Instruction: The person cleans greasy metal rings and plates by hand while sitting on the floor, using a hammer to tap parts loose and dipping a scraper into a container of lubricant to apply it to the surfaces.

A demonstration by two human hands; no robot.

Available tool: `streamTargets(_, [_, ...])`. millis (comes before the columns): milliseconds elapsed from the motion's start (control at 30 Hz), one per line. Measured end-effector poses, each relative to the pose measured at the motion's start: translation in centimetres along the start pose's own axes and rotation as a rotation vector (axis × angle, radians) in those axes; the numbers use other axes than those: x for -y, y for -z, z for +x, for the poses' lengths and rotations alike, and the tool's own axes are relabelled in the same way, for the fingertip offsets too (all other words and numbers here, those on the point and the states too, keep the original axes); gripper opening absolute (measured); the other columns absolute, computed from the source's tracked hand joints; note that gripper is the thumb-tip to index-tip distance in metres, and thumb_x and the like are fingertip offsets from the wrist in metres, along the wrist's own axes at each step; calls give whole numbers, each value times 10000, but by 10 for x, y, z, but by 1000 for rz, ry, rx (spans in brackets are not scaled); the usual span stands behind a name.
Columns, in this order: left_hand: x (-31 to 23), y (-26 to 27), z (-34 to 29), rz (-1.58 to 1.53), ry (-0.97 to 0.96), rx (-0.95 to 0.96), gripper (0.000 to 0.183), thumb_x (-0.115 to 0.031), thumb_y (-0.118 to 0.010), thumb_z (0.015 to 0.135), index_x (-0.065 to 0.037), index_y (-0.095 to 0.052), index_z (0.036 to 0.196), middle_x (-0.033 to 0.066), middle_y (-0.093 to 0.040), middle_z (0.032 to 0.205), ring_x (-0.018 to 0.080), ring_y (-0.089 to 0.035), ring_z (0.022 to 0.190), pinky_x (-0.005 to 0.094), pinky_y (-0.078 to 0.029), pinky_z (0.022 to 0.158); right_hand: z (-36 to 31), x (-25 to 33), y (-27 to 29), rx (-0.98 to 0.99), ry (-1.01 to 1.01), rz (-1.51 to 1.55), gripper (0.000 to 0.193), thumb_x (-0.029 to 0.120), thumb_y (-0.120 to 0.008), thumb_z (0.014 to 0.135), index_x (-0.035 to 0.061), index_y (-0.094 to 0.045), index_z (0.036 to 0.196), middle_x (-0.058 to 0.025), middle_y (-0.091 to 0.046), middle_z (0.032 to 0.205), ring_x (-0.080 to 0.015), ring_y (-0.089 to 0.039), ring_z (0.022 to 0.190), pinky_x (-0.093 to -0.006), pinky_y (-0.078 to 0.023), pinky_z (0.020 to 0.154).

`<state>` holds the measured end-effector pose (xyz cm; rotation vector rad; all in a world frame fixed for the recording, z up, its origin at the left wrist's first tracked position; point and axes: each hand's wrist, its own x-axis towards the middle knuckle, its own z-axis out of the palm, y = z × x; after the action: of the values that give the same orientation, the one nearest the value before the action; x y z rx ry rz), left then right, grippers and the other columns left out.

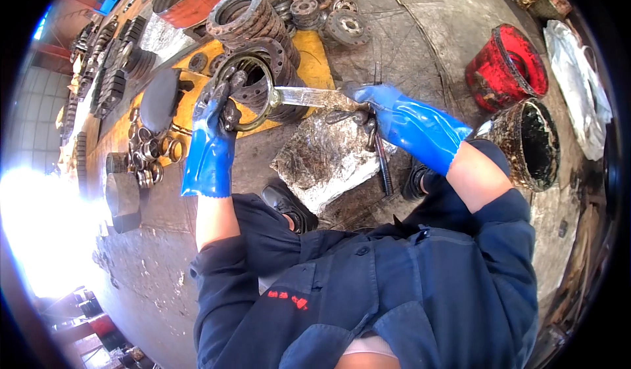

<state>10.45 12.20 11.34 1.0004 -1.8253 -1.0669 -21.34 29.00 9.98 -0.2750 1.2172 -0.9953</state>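
Observation:
My left hand point(220, 106), in a blue rubber glove with dirty dark fingers, is closed on the left side of an oily metal ring point(271, 83) held up off the floor. My right hand point(368, 106), gloved likewise, grips a flat metal strip point(312, 97), smeared brown toward the hand. The strip's free end meets the ring's right side. Below my hands lies a crumpled, stained silvery sheet point(335, 162) between my shoes. A dark rod-like tool point(384, 172) shows below my right hand; what lies behind the glove is hidden.
Rusty flanged rings point(236, 17) are stacked beyond my left hand, with round metal discs point(348, 27) beside them. Small metal bushings point(146, 149) lie at left. A red bucket point(480, 76), a grimy open bucket point(513, 132) and a white plastic bag point(578, 86) stand or lie at right.

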Motion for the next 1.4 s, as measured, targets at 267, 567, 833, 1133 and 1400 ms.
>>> streamTargets(267, [-48, -17, -2, -787, 172, 2, 433, -135, -620, 972, 17, -543, 1370, 125, -679, 1195, 161, -636, 1014, 257, -524, 779, 5, -16, -5, 247, -212, 348, 267, 331, -657, 915, 68, -649, 960, -104, -622, 698, -232, -576, 508, -386, -483, 432])
streamTargets(567, [-24, -20, 15, -1121, -48, 149, 501, -260, -597, 1003, -10, -479, 1422, 199, -574, 1376, 337, -594, 1232, 469, -539, 986, -35, -50, -48, 284, 54, 690, 211, 241, -579, 963, 77, -576, 831, -67, -559, 631, -143, -511, 491, -282, -419, 441])
streamTargets(833, [2, -34, 35, -1421, 122, -66, 374, -363, -565, 996, -207, -595, 1334, 135, -549, 1444, 371, -553, 1282, 641, -505, 965, -74, -47, -55, 594, -347, 1089, 263, 304, -602, 955, 137, -569, 754, 6, -561, 636, -106, -525, 489, -305, -439, 421])
streamTargets(1133, [-13, -50, 33, -1427, 241, -20, 369, -353, -408, 1069, -217, -557, 1378, 88, -520, 1482, 278, -510, 1333, 584, -487, 1011, -247, -9, 87, 405, 404, 894, 500, 333, -658, 940, 41, -554, 1332, 63, -565, 639, -38, -519, 535, -232, -448, 505])
streamTargets(1400, [-6, -51, 26, -1346, 222, 305, 470, -312, -458, 1046, -122, -478, 1475, 163, -458, 1524, 352, -436, 1405, 547, -364, 1167, -331, -119, 266, -1318, 487, -370, 342, 285, -593, 1002, 105, -612, 1293, -139, -740, 959, -191, -690, 696, -336, -518, 528])
